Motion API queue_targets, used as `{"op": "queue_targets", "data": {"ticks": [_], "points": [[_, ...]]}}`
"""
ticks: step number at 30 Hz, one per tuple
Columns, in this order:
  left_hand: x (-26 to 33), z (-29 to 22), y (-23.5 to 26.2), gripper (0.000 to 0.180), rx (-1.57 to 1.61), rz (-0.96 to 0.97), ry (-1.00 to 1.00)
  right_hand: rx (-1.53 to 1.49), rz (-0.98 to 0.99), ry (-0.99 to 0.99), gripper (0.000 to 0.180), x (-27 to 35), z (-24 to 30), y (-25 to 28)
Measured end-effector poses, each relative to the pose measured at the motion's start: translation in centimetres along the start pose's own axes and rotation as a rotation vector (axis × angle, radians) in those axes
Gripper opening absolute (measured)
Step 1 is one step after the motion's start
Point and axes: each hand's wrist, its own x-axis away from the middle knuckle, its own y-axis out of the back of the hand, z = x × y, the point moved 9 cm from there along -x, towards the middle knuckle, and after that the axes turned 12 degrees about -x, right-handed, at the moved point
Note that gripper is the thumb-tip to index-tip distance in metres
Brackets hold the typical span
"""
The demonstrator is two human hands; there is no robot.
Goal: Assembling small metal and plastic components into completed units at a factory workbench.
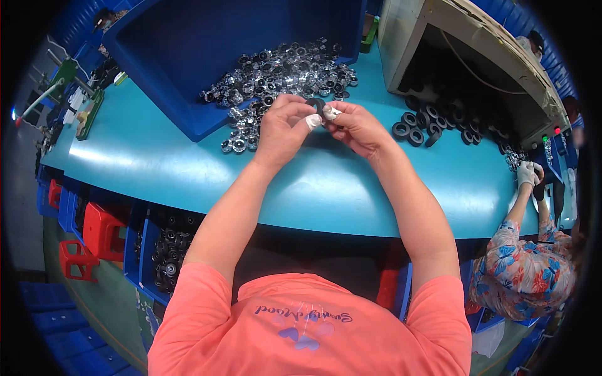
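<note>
Above the table's middle, my left hand (280, 133) and my right hand (360, 130) meet with fingers closed around a black ring (316, 104), which looks like a small tyre. White wrapping covers the tips of both thumbs. Part of the ring, and anything inside it, is hidden by the fingers. Just beyond my hands lies a heap of shiny clear-and-black wheel hubs (295, 70), spilling from a tipped blue bin (169, 69). To the right of my right hand, several loose black rings (415, 136) lie on the turquoise table (326, 194).
A beige box (411, 44) with an open front stands at the back right, black rings spilling before it. At the far right, a co-worker in a floral top (523, 269) wears white gloves. Below the table are a blue crate (147, 250) of black wheels and red stools (103, 232).
</note>
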Motion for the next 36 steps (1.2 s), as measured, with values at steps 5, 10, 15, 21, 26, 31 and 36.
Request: {"op": "queue_targets", "data": {"ticks": [5,10,15,21,26,31,36], "points": [[0.1,0.1,0.0,0.01,-0.027,0.007,-0.018,0.082,-0.005,0.006,0.022,0.2,0.3,-0.4],[0.0,1.6,-1.9,0.016,0.307,0.197,0.15,0.402,-0.023,0.1,0.027,1.0,2.0,-1.0],[-0.1,3.6,-1.6,0.025,0.758,0.208,0.29,0.374,-0.13,0.209,0.037,1.7,3.6,-1.4],[-0.2,2.7,-2.0,0.032,1.014,0.25,0.324,0.114,-0.059,0.293,0.048,1.4,4.8,0.2],[-0.1,3.6,-1.7,0.035,1.053,0.232,0.37,0.249,-0.033,0.316,0.05,2.1,5.0,-1.7],[-0.1,3.3,-1.7,0.039,1.042,0.229,0.363,0.43,-0.002,0.355,0.044,2.5,5.0,-2.5],[-0.1,3.0,-1.8,0.042,1.03,0.245,0.374,0.451,0.002,0.46,0.039,2.7,5.5,-3.1]]}}
